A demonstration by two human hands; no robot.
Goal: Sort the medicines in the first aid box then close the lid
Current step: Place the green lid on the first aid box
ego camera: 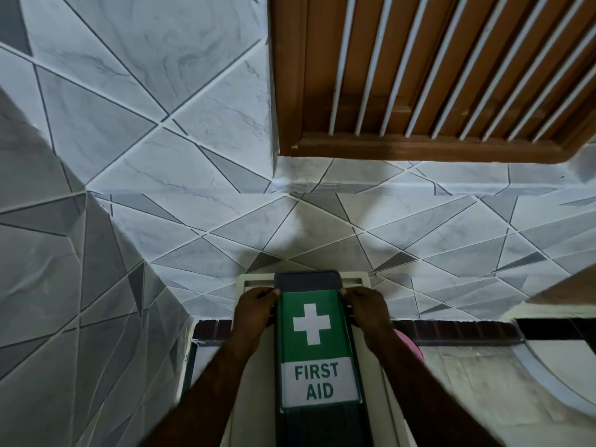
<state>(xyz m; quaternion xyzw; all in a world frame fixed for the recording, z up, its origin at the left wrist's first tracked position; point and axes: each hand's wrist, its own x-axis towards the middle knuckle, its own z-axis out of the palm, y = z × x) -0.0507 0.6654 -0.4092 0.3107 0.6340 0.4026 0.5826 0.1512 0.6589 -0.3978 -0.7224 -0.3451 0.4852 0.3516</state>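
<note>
Cream plastic first aid box [251, 279] with a green-labelled dark lid [308, 280] sits between the fingers [271, 293]; left hand [254, 314] and right hand [367, 312] grip the lid's edges, fingers curled. Likely closing; next, press down evenly

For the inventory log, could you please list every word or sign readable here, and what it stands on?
"FIRST AID": green letters on the white band of the label on the first aid box.
White cross: sign on the label's green field.
No other text shows.
</note>
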